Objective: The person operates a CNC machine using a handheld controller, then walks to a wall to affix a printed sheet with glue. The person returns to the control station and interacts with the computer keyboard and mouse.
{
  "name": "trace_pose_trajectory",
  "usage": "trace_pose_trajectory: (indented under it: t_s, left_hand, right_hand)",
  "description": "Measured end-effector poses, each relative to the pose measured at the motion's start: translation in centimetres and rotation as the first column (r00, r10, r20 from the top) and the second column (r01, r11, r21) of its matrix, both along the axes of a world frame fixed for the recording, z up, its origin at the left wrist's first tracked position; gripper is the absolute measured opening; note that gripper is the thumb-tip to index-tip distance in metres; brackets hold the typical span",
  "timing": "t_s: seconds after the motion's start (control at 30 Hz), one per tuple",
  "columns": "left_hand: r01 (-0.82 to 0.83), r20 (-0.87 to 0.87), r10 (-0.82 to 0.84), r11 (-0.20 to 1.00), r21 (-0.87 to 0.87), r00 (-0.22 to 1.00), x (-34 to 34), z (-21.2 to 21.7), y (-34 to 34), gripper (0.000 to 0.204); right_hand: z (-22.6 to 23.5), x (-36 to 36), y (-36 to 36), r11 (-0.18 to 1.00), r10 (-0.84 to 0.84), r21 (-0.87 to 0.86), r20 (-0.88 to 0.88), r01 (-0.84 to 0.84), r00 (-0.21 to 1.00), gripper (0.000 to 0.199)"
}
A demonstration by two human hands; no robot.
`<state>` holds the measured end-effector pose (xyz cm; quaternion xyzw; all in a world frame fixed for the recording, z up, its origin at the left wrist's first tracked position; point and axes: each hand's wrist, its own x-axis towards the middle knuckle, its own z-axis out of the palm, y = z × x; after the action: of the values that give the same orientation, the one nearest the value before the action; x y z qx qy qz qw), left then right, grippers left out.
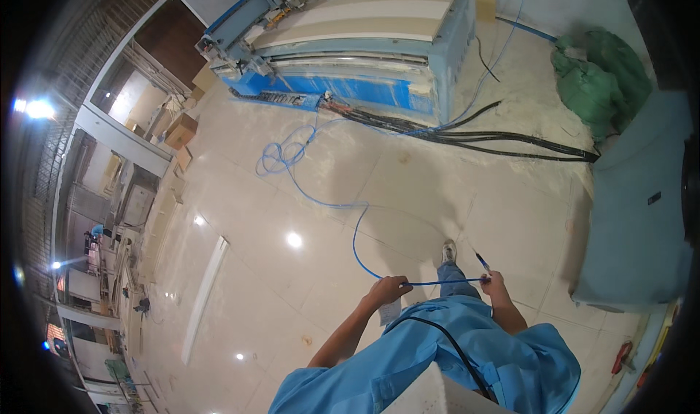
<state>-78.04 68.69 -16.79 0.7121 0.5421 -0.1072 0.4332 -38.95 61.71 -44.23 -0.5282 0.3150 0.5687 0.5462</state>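
A thin blue air hose [426, 283] stretches between my hands in front of my body. My left hand [389, 290] is closed around it. My right hand [494, 283] is closed on a slim air blow gun [483, 261] at the hose's end, its dark tip pointing away from me. The trigger is too small to make out. Beyond my left hand the hose runs over the floor into loose loops near the machine. A pale paper-like piece [390, 312] shows just below my left hand; whether I hold it I cannot tell.
A large flat-bed cutting machine [419, 93] with a pale board stands ahead. Thick black cables [496, 134] cross the dusty floor to a blue-grey cabinet [634, 217] at right. Green sacking [601, 78] lies behind it. A long white strip [205, 297] lies left.
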Motion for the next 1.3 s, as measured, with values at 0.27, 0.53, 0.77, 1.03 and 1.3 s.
trace_pose_trajectory:
  t_s: [0.27, 0.53, 0.77, 1.03, 1.3]
  left_hand:
    - [-0.138, 0.309, 0.191, 0.973, -0.185, 0.932, -1.6, -3.2, -12.5, 0.038]
    - [-0.518, 0.292, 0.623, 0.773, -0.366, 0.725, 0.0, -13.9, -8.5, 0.025]
    - [-0.686, 0.369, 0.736, 0.671, -0.283, 0.567, 3.5, -18.8, -6.7, 0.048]
    - [-0.312, 0.192, 0.433, 0.835, -0.453, 0.881, 26.1, -14.2, -20.1, 0.045]
    - [0.777, 0.408, -0.661, 0.547, -0.312, 0.630, 47.0, -6.0, -44.7, 0.042]
  right_hand:
    - [5.8, -6.8, -5.6, 0.978, 0.110, 0.187, -0.107, -0.088, 0.988, 0.025]
    - [13.1, -9.7, -9.6, 0.739, 0.553, 0.263, 0.287, -0.620, 0.782, 0.035]
    - [14.7, -1.8, -27.4, 0.727, 0.562, -0.144, 0.687, -0.671, 0.461, 0.031]
    - [9.9, 10.0, -61.3, 0.903, 0.376, -0.402, 0.566, -0.152, 0.733, 0.033]
    - [17.7, 17.1, -78.3, 0.686, -0.477, -0.050, 0.722, 0.726, 0.501, 0.025]
